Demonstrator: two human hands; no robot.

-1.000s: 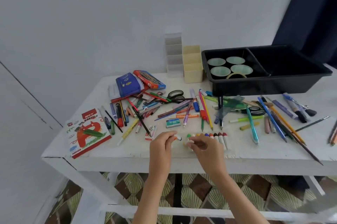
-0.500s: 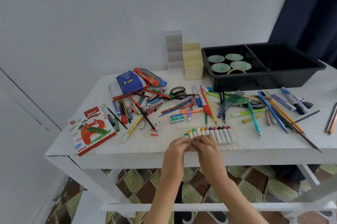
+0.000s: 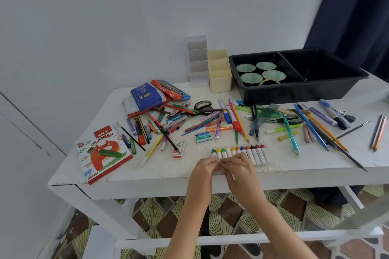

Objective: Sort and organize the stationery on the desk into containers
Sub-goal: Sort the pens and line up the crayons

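A row of several crayons (image 3: pixel 255 154) with white wrappers and coloured tips lies side by side near the desk's front edge. My left hand (image 3: pixel 205 167) and my right hand (image 3: pixel 237 166) meet at the near ends of the row's left crayons, fingertips pinched on them. Loose pens, pencils and markers (image 3: pixel 160 126) are strewn over the middle of the desk, more of them (image 3: pixel 311 128) on the right. At the back stand a clear divided holder (image 3: pixel 197 62), a cream divided holder (image 3: pixel 220 77) and a black two-part tray (image 3: pixel 294 88) holding tape rolls (image 3: pixel 261 71).
An oil pastels box (image 3: pixel 103 153) lies at the front left corner. A blue pouch (image 3: pixel 146 96) and an orange case (image 3: pixel 170 89) sit at the back left. Black scissors (image 3: pixel 203 107) and a small staples box (image 3: pixel 203 137) lie mid-desk. Three pencils (image 3: pixel 377 132) rest at the far right.
My left hand has brought the crayon it held to the left end of the row. Both hands have come together at the row's near ends. The view has shifted slightly.
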